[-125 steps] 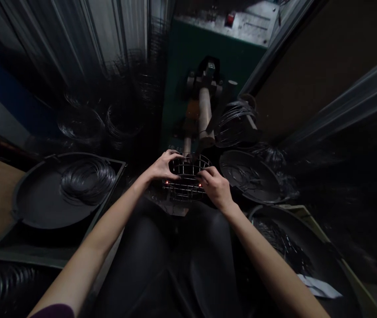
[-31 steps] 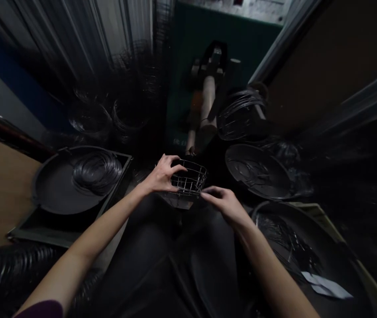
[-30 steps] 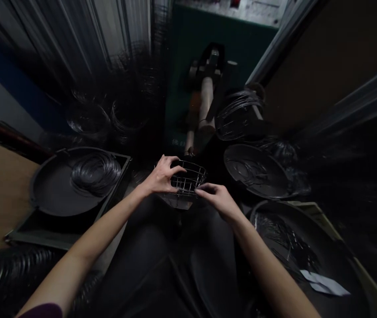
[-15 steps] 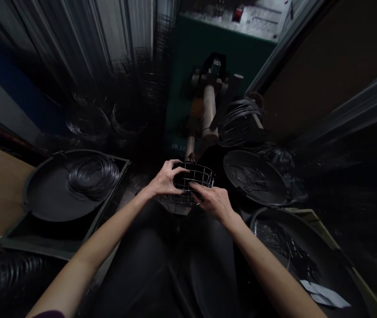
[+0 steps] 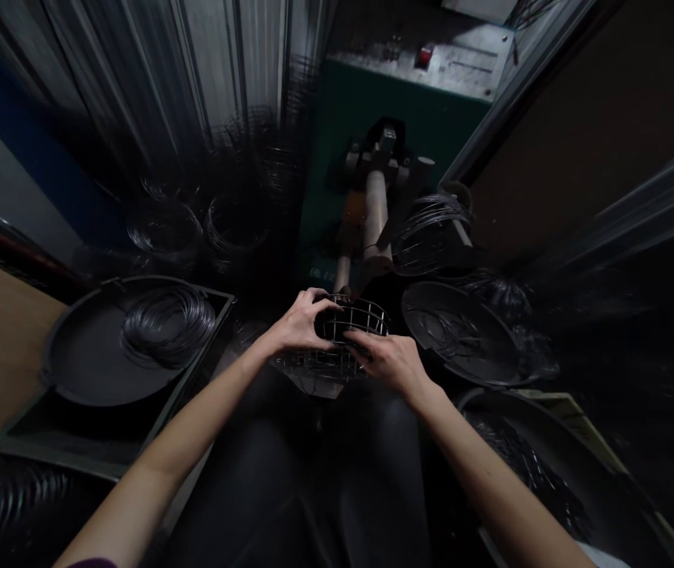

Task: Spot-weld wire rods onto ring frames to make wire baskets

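Between my two hands is a round wire basket (image 5: 366, 319), its metal grid standing just below the electrode arm of a green machine. My left hand (image 5: 305, 322) grips the basket's left side, thumb and fingers curved around the wires. On the right side, my right hand (image 5: 385, 353) has its fingers closed on the lower front wires. The far side of the basket meets the tip of the lower arm (image 5: 344, 274); whether they touch is hard to tell in the dim light.
The green machine (image 5: 337, 118) stands ahead, with a thick metal cylinder (image 5: 376, 209). At left, a dark round pan (image 5: 88, 347) holds a coil of wire rings (image 5: 168, 325). Another pan (image 5: 491, 347) with wire pieces sits at right, a larger one (image 5: 603, 481) nearer me. Wire rings (image 5: 432, 221) hang beside the machine.
The view has tilted up slightly, so everything sits a little lower in the picture. Both hands keep their hold on the wire basket, with little visible movement.
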`<act>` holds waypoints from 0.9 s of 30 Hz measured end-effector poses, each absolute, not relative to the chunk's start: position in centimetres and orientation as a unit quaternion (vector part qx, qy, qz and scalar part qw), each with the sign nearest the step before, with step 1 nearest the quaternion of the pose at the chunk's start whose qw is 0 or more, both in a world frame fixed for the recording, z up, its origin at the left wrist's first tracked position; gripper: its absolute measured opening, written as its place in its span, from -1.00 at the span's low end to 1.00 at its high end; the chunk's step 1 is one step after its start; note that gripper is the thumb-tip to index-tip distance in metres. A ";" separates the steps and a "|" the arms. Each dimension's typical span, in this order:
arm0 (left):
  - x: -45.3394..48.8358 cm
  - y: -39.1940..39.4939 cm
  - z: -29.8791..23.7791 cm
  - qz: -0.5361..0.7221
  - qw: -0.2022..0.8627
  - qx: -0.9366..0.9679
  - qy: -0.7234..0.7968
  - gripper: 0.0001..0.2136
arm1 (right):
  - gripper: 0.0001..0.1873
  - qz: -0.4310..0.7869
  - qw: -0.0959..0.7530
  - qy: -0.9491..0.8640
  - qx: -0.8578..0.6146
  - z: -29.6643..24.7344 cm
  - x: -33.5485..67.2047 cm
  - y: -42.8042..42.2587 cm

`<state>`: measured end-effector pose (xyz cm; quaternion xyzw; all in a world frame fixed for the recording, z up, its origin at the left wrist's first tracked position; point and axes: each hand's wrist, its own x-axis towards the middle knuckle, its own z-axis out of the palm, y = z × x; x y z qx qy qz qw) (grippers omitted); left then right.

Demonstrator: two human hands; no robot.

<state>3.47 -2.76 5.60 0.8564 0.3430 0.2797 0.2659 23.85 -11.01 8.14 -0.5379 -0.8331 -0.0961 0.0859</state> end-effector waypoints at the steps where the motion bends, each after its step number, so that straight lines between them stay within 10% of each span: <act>1: 3.6 -2.3 5.7 0.279 0.263 0.857 0.344 -0.39 | -0.71 -0.092 0.082 -0.832 -0.541 8.4 23.8 -10.6; 27: 5.3 4.3 6.8 0.276 0.252 0.851 0.370 -0.34 | -0.81 -0.027 0.247 -0.697 -0.673 7.3 24.7 -6.7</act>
